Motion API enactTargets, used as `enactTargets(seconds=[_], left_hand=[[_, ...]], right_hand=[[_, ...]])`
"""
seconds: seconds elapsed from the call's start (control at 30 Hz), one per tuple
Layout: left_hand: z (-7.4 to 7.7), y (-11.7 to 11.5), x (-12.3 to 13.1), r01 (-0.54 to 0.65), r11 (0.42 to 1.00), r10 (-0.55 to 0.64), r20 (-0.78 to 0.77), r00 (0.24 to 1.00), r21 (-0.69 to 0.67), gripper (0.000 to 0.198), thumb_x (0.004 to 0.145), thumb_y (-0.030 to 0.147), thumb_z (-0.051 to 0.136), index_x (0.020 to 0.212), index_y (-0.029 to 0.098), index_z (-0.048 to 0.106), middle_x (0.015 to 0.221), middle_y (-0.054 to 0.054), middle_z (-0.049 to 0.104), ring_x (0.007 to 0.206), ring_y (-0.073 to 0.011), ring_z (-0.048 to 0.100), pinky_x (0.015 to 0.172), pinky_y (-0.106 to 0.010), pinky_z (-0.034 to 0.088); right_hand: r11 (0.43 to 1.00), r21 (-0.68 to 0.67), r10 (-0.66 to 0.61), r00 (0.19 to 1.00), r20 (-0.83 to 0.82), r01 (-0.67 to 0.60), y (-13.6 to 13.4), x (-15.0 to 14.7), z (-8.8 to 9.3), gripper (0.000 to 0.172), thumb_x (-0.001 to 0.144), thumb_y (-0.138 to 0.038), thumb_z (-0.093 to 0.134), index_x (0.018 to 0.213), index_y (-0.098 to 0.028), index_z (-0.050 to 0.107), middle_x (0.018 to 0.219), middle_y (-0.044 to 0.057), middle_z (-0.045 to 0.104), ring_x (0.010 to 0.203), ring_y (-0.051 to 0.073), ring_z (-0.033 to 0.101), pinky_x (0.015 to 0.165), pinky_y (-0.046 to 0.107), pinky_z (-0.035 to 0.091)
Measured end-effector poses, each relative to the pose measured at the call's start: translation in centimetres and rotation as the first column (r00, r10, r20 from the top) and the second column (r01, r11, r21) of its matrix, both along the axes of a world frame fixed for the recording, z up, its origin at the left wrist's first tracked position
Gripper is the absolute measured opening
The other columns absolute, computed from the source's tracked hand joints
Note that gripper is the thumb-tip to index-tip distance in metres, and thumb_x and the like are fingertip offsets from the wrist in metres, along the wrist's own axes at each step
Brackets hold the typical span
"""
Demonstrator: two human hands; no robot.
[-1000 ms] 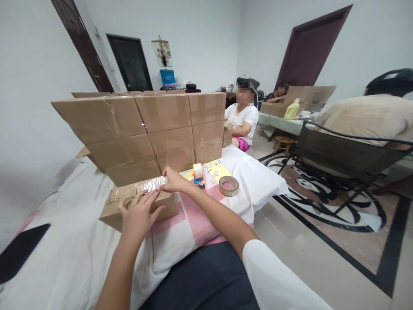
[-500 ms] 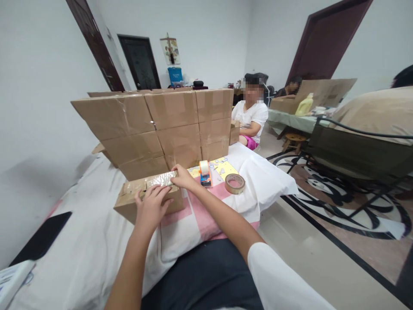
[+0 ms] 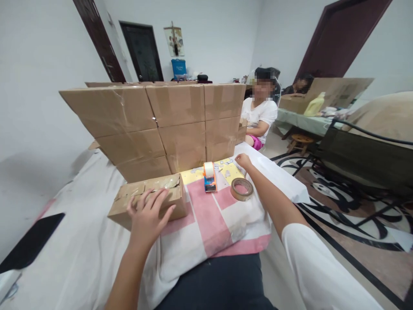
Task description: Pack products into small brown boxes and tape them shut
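A small cardboard box lies on the cloth-covered table in front of me. My left hand rests flat on its near side with the fingers spread. My right hand has reached to the far right of the table, over a yellow sheet strewn with small labels; its fingers look curled, and what they hold, if anything, I cannot make out. Between the hands stand an orange and blue tape dispenser and a roll of brown tape.
A wall of stacked cardboard boxes rises behind the small box. A dark phone-like slab lies at the table's left. A seated person works beyond the boxes, and a dark folding chair stands to the right.
My right hand left the top of the small box and moved right to the yellow sheet. The left hand stayed on the box. The camera view shifted slightly.
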State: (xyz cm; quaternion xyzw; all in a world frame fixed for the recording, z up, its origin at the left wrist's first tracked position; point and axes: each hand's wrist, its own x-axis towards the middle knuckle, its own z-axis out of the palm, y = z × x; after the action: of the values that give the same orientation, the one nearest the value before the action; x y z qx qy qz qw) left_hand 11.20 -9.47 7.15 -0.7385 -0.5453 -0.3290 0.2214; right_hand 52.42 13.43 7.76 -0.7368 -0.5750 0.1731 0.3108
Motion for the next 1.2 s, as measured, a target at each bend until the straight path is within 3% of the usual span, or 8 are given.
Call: enactTargets(seconds=[0.3, 0.4, 0.53, 0.67, 0.8, 0.9, 1.07, 1.2], left_hand=[[1.4, 1.2, 2.8, 0.129, 0.954, -0.136, 0.006, 0.991, 0.269, 0.04, 0.078, 0.033, 0.075, 0.117, 0.031, 0.065, 0.11, -0.006, 0.076, 0.113, -0.0328, 0.062, 0.11, -0.052, 0.028], [1.8, 1.3, 6.5, 0.283, 0.901, -0.305, 0.016, 0.952, 0.33, 0.028, 0.078, 0.026, 0.074, 0.104, 0.031, 0.067, 0.094, -0.005, 0.077, 0.096, -0.0282, 0.066, 0.099, -0.048, 0.037], [1.1, 3.5, 14.1, 0.565, 0.806, -0.591, 0.282, 0.756, 0.175, 0.019, 0.083, 0.015, 0.065, 0.097, 0.027, 0.064, 0.076, -0.001, 0.07, 0.069, -0.0177, 0.063, 0.069, -0.033, 0.044], [0.2, 8.5, 21.8, 0.586, 0.791, -0.164, 0.861, 0.482, -0.178, 0.027, 0.092, 0.031, 0.06, 0.118, 0.021, 0.061, 0.063, 0.005, 0.054, 0.057, -0.0135, 0.053, 0.059, -0.026, 0.043], [-0.6, 13.3, 26.0, 0.675, 0.693, 0.087, 0.959, 0.271, -0.254, 0.063, 0.088, 0.043, 0.066, 0.139, 0.012, 0.047, 0.062, 0.008, 0.052, 0.062, -0.0139, 0.057, 0.067, -0.026, 0.047], [-1.3, 15.1, 26.8, 0.654, 0.708, 0.003, 0.928, 0.372, -0.265, 0.057, 0.09, 0.044, 0.064, 0.139, 0.015, 0.051, 0.076, 0.001, 0.068, 0.076, -0.0155, 0.067, 0.076, -0.027, 0.05], [-1.6, 16.2, 26.6, 0.534, 0.744, -0.04, 0.772, 0.634, -0.401, 0.038, 0.102, 0.041, 0.04, 0.098, 0.018, 0.071, 0.088, -0.005, 0.076, 0.075, -0.0165, 0.069, 0.072, -0.026, 0.05], [-0.7, 17.6, 26.7, 0.363, 0.781, -0.007, 0.575, 0.818, -0.508, 0.034, 0.103, 0.031, 0.039, 0.109, 0.02, 0.071, 0.1, -0.009, 0.076, 0.089, -0.0201, 0.07, 0.079, -0.028, 0.049]], right_hand=[[0.998, -0.06, -0.01, 1.0, 0.021, 0.012, 5.0, 1.1, -5.4, 0.02, 0.078, -0.022, 0.07, 0.091, -0.009, 0.078, 0.096, 0.015, 0.076, 0.088, 0.02, 0.066, 0.075, 0.025, 0.044], [0.999, -0.002, 0.036, 0.999, -0.036, -0.036, 5.4, 0.6, -5.5, 0.018, 0.08, -0.017, 0.063, 0.087, -0.009, 0.077, 0.091, 0.013, 0.077, 0.085, 0.018, 0.065, 0.074, 0.024, 0.043], [0.988, 0.103, 0.128, 0.983, -0.133, -0.115, 4.1, 0.6, -4.4, 0.02, 0.082, -0.022, 0.059, 0.083, -0.011, 0.076, 0.084, 0.009, 0.076, 0.076, 0.016, 0.063, 0.071, 0.024, 0.045], [0.953, 0.215, 0.258, 0.944, -0.205, -0.214, 1.2, 1.1, -2.3, 0.02, 0.081, -0.029, 0.061, 0.08, -0.013, 0.073, 0.083, 0.007, 0.074, 0.076, 0.016, 0.063, 0.073, 0.025, 0.048], [0.911, 0.318, 0.351, 0.9, -0.258, -0.264, -1.8, 1.1, -0.6, 0.022, 0.079, -0.036, 0.064, 0.081, -0.015, 0.072, 0.083, 0.006, 0.074, 0.074, 0.016, 0.063, 0.071, 0.028, 0.049], [0.876, 0.403, 0.403, 0.861, -0.31, -0.265, -3.3, 0.8, 0.0, 0.02, 0.077, -0.036, 0.066, 0.077, -0.017, 0.07, 0.076, 0.004, 0.071, 0.068, 0.015, 0.06, 0.066, 0.028, 0.047], [0.88, 0.43, 0.368, 0.862, -0.348, -0.201, -4.3, 0.8, 0.3, 0.017, 0.075, -0.035, 0.067, 0.072, -0.017, 0.069, 0.072, 0.003, 0.069, 0.065, 0.014, 0.056, 0.065, 0.028, 0.045], [0.896, 0.426, 0.32, 0.844, -0.43, -0.123, -4.8, 0.9, 0.2, 0.019, 0.073, -0.037, 0.069, 0.073, -0.017, 0.07, 0.073, 0.003, 0.069, 0.067, 0.015, 0.057, 0.067, 0.029, 0.046]])
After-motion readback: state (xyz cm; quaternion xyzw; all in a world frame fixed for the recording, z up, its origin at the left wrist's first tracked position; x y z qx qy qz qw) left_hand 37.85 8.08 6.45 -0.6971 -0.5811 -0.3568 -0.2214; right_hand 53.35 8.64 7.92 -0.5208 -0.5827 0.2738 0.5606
